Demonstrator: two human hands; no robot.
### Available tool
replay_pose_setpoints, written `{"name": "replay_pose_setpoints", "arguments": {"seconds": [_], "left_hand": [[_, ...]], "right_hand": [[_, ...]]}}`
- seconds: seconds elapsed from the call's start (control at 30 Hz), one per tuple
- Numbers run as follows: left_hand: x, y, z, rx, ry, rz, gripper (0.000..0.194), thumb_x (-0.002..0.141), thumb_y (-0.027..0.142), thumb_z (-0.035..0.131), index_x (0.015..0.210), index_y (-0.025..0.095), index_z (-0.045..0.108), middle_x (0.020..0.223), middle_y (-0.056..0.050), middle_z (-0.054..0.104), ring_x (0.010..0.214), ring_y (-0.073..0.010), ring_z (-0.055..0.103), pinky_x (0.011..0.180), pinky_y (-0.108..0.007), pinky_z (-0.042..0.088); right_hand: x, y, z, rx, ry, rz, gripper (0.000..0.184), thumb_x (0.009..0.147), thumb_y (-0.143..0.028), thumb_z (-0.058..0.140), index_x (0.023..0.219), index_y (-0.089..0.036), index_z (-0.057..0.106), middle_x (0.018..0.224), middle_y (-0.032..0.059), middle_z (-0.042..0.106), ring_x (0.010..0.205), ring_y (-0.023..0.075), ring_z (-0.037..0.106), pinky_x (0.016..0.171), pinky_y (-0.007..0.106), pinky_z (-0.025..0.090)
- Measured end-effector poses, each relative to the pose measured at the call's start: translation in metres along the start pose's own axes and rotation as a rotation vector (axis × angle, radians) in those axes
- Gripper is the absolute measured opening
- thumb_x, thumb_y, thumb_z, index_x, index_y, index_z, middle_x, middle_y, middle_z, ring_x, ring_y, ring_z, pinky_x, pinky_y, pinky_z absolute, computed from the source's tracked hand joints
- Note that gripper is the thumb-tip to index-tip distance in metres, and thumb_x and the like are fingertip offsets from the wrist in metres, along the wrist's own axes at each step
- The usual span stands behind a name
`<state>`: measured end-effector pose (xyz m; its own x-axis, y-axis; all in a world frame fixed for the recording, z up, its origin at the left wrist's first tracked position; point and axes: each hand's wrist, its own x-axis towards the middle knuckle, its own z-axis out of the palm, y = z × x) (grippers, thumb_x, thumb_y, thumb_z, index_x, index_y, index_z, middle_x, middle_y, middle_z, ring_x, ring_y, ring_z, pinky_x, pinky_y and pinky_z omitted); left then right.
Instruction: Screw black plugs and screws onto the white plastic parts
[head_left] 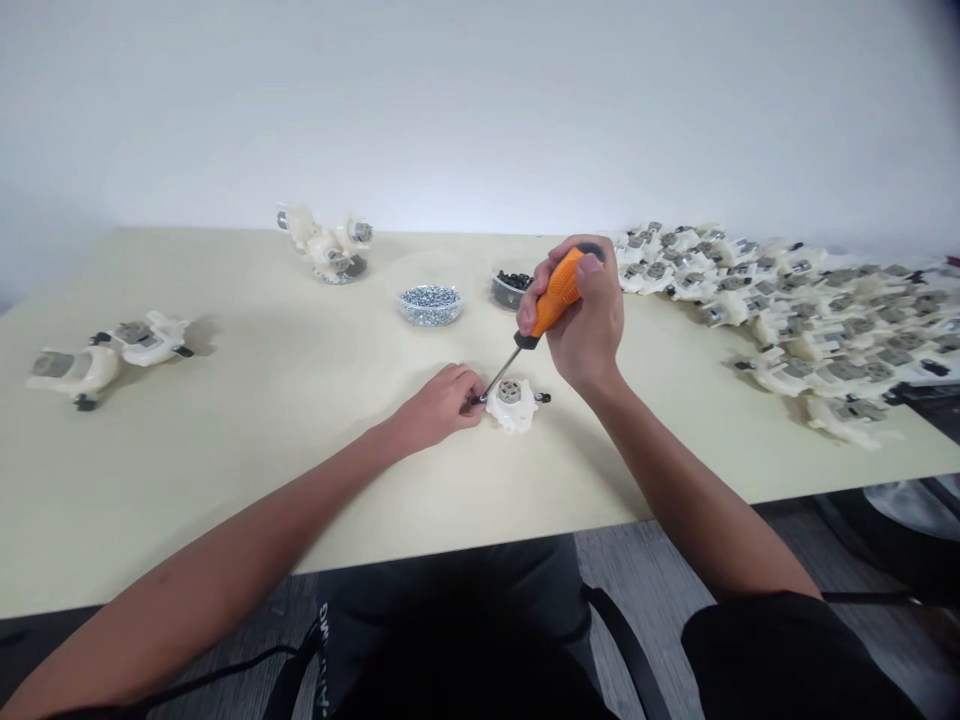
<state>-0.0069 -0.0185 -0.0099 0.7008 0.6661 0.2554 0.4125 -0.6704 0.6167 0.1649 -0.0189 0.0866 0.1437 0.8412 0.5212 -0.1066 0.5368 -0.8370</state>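
Right hand (pixel 581 335) around screwdriver (pixel 559 292); left (pixel 442 407) pinching screw (pixel 478 400)

A cream tabletop (pixel 225 470) spreads ahead. At eleven o'clock, white plastic housings (pixel 324 240) sit piled on a glass jar (pixel 341 270). At twelve is a clear tub of silver screws (pixel 429 305), and just right of it a smaller tub of black fasteners (pixel 510 290). Two more housings (pixel 109 350) lie at nine o'clock, and a crowded heap of housings (pixel 832 330) spreads from two to three o'clock.
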Motion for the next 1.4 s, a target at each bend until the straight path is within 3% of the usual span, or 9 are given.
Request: {"name": "replay_pose_setpoints", "arguments": {"seconds": [0.17,0.3,0.5,0.67,0.87,1.07,1.2,1.3,1.4], "left_hand": [[-0.001,0.003,-0.005,-0.123,-0.002,-0.161,0.012,0.08,0.024,0.052,0.09,0.021,0.048,0.084,-0.001,0.055,0.075,-0.0143,0.052,0.068,-0.028,0.042],[-0.001,0.003,-0.007,-0.196,-0.01,-0.168,0.015,0.078,0.024,0.052,0.092,0.021,0.047,0.085,0.0,0.056,0.072,-0.0122,0.05,0.066,-0.026,0.042],[0.0,0.002,-0.006,-0.219,-0.019,-0.187,0.014,0.079,0.028,0.054,0.09,0.021,0.048,0.082,0.001,0.055,0.069,-0.0115,0.049,0.063,-0.025,0.041],[0.001,0.0,-0.006,-0.236,-0.017,-0.193,0.015,0.08,0.03,0.054,0.09,0.021,0.047,0.079,0.002,0.055,0.067,-0.0112,0.049,0.062,-0.025,0.04],[0.002,0.0,-0.006,-0.252,-0.005,-0.208,0.014,0.079,0.03,0.055,0.086,0.021,0.047,0.077,0.001,0.055,0.066,-0.0115,0.05,0.06,-0.025,0.039],[0.001,0.0,-0.006,-0.295,-0.015,-0.208,0.014,0.079,0.03,0.056,0.086,0.021,0.047,0.076,0.002,0.054,0.065,-0.0111,0.048,0.059,-0.025,0.038],[0.0,0.002,-0.007,-0.341,0.013,-0.221,0.018,0.08,0.033,0.058,0.088,0.021,0.049,0.075,0.002,0.054,0.065,-0.0108,0.048,0.06,-0.025,0.038],[-0.001,0.005,-0.007,-0.41,0.083,-0.213,0.019,0.079,0.033,0.059,0.092,0.02,0.052,0.085,-0.001,0.059,0.073,-0.0123,0.052,0.067,-0.026,0.041],[0.0,0.006,-0.007,-0.512,0.151,-0.204,0.019,0.08,0.032,0.058,0.093,0.019,0.055,0.093,-0.003,0.062,0.081,-0.0135,0.055,0.073,-0.028,0.042]], "right_hand": [[0.002,-0.007,-0.005,-0.072,0.031,-0.057,0.028,0.087,-0.058,0.045,0.091,-0.03,0.044,0.073,-0.0031,0.051,0.049,0.0135,0.056,0.044,0.029,0.045],[0.0,-0.011,-0.007,-0.142,0.042,-0.096,0.031,0.087,-0.063,0.042,0.092,-0.032,0.043,0.075,-0.0008,0.054,0.058,0.0185,0.062,0.043,0.031,0.044],[-0.002,-0.013,-0.003,-0.103,0.079,-0.039,0.026,0.088,-0.057,0.044,0.092,-0.031,0.044,0.076,-0.0006,0.055,0.056,0.0171,0.061,0.045,0.031,0.046],[-0.007,-0.022,0.004,-0.083,-0.024,-0.062,0.022,0.088,-0.054,0.045,0.093,-0.033,0.046,0.077,-0.001,0.054,0.057,0.0176,0.059,0.051,0.034,0.049],[-0.016,-0.039,-0.002,-0.394,-0.109,-0.147,0.022,0.091,-0.05,0.046,0.1,-0.031,0.053,0.088,0.0011,0.057,0.08,0.0179,0.06,0.07,0.034,0.052],[-0.003,-0.078,-0.027,-0.719,-0.368,-0.094,0.032,0.083,-0.041,0.065,0.111,-0.028,0.057,0.089,0.0004,0.061,0.071,0.0135,0.059,0.059,0.026,0.047],[0.009,-0.1,-0.031,-0.907,-0.525,-0.048,0.03,0.086,-0.042,0.061,0.109,-0.024,0.056,0.079,-0.0002,0.064,0.061,0.0129,0.059,0.053,0.026,0.045],[0.013,-0.107,-0.034,-0.943,-0.487,-0.017,0.027,0.089,-0.043,0.057,0.106,-0.022,0.054,0.082,0.0009,0.063,0.06,0.0128,0.061,0.052,0.027,0.046],[0.009,-0.107,-0.044,-0.883,-0.372,0.003,0.031,0.083,-0.04,0.067,0.103,-0.022,0.052,0.088,0.0021,0.062,0.064,0.0146,0.064,0.054,0.028,0.049]]}}
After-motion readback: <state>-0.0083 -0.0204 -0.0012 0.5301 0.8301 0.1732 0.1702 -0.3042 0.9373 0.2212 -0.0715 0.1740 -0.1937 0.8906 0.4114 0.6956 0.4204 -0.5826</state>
